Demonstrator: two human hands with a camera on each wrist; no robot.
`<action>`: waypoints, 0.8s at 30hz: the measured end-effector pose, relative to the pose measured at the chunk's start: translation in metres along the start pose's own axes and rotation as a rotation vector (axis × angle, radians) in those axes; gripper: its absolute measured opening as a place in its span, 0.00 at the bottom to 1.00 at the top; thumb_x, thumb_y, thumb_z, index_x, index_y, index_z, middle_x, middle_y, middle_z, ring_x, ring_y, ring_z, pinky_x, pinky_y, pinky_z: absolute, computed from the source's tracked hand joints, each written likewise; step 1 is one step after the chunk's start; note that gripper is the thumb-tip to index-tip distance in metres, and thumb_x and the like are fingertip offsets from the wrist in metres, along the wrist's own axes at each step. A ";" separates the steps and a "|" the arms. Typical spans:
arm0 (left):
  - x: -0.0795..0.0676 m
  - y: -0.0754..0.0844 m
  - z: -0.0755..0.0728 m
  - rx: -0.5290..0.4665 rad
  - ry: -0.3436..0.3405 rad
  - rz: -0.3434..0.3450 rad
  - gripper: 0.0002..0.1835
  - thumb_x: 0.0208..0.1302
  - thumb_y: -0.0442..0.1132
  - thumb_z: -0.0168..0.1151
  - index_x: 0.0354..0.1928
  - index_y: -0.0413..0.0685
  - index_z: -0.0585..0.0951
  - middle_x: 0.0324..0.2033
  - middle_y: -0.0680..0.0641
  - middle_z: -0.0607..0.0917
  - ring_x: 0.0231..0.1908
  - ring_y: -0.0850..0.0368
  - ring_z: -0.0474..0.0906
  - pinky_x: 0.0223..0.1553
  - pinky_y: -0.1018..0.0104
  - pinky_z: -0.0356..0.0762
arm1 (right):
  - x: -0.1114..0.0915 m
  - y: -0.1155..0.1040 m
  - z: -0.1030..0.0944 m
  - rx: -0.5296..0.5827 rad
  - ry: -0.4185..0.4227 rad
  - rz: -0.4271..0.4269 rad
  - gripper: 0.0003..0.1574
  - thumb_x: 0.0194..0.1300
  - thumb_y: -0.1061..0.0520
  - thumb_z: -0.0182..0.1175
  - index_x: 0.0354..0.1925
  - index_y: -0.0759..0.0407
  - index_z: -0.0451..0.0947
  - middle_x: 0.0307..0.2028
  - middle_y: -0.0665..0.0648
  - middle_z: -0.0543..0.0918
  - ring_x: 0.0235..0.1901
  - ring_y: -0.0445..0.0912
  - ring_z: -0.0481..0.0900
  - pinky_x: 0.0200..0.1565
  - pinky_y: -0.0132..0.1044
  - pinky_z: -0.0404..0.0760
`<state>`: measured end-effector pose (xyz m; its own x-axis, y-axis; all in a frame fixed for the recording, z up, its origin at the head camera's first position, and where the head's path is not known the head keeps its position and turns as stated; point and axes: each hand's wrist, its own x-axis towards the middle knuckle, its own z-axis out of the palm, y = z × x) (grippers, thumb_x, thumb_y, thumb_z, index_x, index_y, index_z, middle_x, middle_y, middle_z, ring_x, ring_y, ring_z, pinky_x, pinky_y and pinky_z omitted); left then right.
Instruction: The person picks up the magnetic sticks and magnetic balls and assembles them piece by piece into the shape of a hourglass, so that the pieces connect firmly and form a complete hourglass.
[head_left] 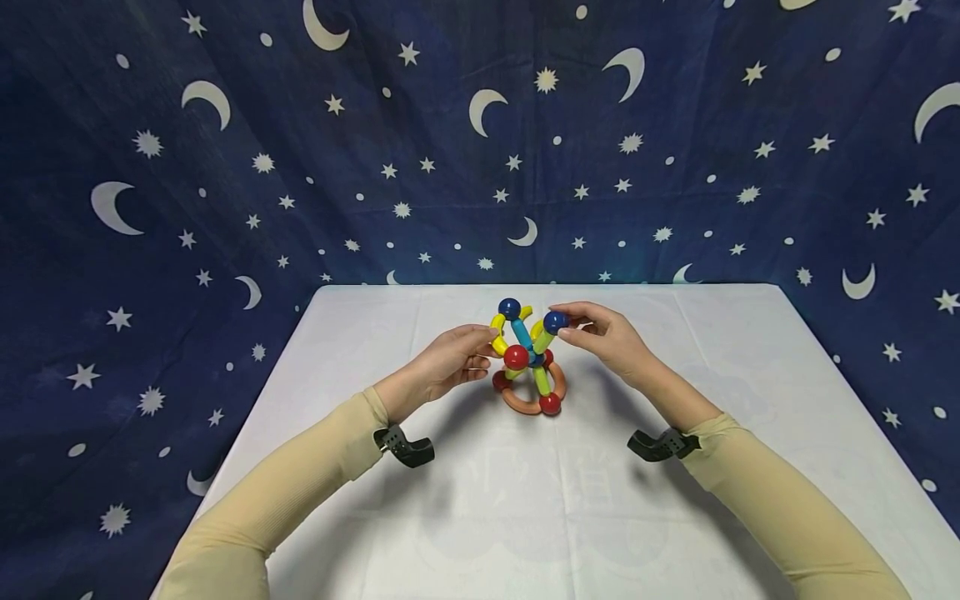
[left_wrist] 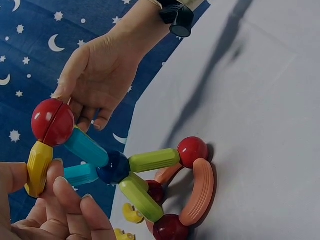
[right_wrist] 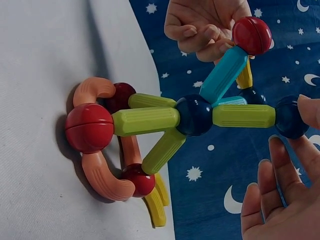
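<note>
A toy model of magnetic rods and balls stands on the table between both hands. Its base is a ring of orange curved rods (right_wrist: 107, 177) joined by red balls (right_wrist: 89, 128). Green rods (right_wrist: 145, 122) rise from these to a central dark blue ball (right_wrist: 195, 115). My left hand (head_left: 453, 358) pinches a yellow curved rod (left_wrist: 39, 167) attached to an upper red ball (head_left: 516, 357); at its other end is a blue ball (head_left: 509, 309). With thumb and fingertips, my right hand (head_left: 607, 337) holds another blue ball (head_left: 556, 322) at the tip of a slanting green rod (head_left: 544, 341).
Loose yellow curved pieces (right_wrist: 156, 210) lie on the table behind the model. A white cloth covers the table (head_left: 570, 500). Dark blue star-and-moon fabric (head_left: 450, 167) hangs behind and at both sides.
</note>
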<state>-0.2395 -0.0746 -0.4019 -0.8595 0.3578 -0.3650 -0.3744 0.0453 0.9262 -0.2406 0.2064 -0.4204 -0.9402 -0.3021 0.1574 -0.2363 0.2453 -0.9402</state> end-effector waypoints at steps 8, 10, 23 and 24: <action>0.000 0.001 0.001 0.004 0.006 -0.008 0.19 0.75 0.45 0.59 0.58 0.40 0.76 0.36 0.48 0.82 0.30 0.59 0.76 0.37 0.69 0.80 | 0.000 0.000 0.000 0.005 -0.003 0.003 0.28 0.71 0.54 0.66 0.66 0.59 0.76 0.57 0.60 0.81 0.49 0.54 0.78 0.47 0.34 0.78; 0.000 0.001 0.001 0.004 0.007 -0.011 0.19 0.75 0.46 0.59 0.59 0.40 0.76 0.36 0.48 0.81 0.30 0.59 0.76 0.37 0.69 0.80 | 0.001 0.001 0.000 0.006 -0.002 0.004 0.28 0.71 0.54 0.66 0.66 0.58 0.76 0.57 0.60 0.81 0.50 0.54 0.78 0.47 0.34 0.78; 0.001 0.000 0.001 -0.004 0.007 -0.006 0.21 0.74 0.45 0.59 0.60 0.38 0.75 0.34 0.49 0.81 0.29 0.60 0.76 0.37 0.68 0.80 | 0.001 0.002 0.000 -0.009 0.002 0.007 0.29 0.71 0.53 0.66 0.67 0.58 0.75 0.57 0.60 0.80 0.51 0.54 0.78 0.49 0.34 0.78; 0.001 0.000 0.001 -0.005 0.007 -0.007 0.21 0.74 0.45 0.59 0.60 0.38 0.75 0.34 0.49 0.81 0.29 0.60 0.76 0.37 0.68 0.80 | 0.001 0.002 0.000 -0.008 0.002 0.006 0.29 0.72 0.53 0.66 0.67 0.58 0.75 0.57 0.60 0.80 0.51 0.55 0.78 0.49 0.34 0.78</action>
<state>-0.2403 -0.0732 -0.4017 -0.8593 0.3510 -0.3720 -0.3822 0.0426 0.9231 -0.2417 0.2066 -0.4224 -0.9421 -0.2986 0.1524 -0.2324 0.2542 -0.9388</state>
